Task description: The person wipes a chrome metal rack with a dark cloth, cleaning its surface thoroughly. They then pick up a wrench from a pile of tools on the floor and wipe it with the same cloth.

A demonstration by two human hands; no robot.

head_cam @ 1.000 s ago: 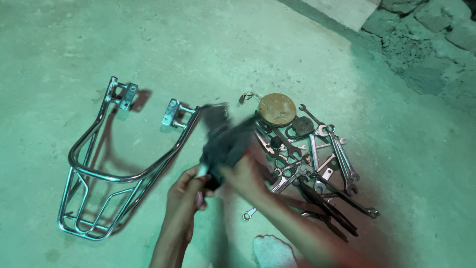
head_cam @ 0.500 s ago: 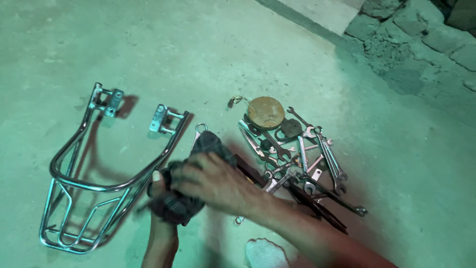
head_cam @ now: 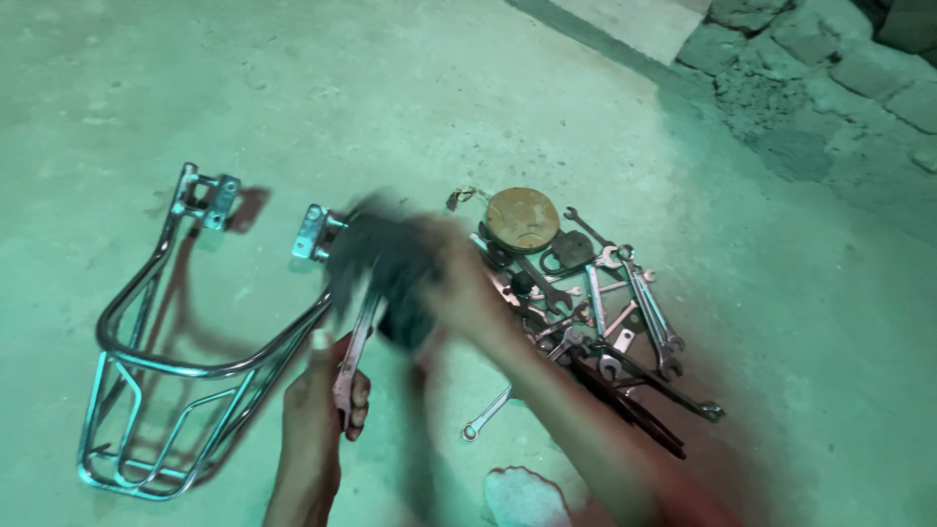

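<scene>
My left hand (head_cam: 322,390) grips the lower end of a metal wrench (head_cam: 353,342) that points up and away from me. My right hand (head_cam: 459,288), blurred by motion, holds a dark rag (head_cam: 386,263) bunched around the wrench's upper part. Both hands hover over the concrete floor (head_cam: 410,98), just right of a chrome tubular rack (head_cam: 185,361) that lies flat. A pile of wrenches and pliers (head_cam: 610,327) lies right of my right forearm.
A round rusty metal lid (head_cam: 522,220) and a dark padlock (head_cam: 569,252) sit at the far end of the tool pile. One wrench (head_cam: 486,415) lies alone near my forearm. My pale foot (head_cam: 522,498) shows at the bottom edge. Rough stone blocks (head_cam: 830,59) fill the far right.
My right hand with the rag has slid up the wrench, away from me, baring the wrench's shaft. My left hand keeps its grip lower down.
</scene>
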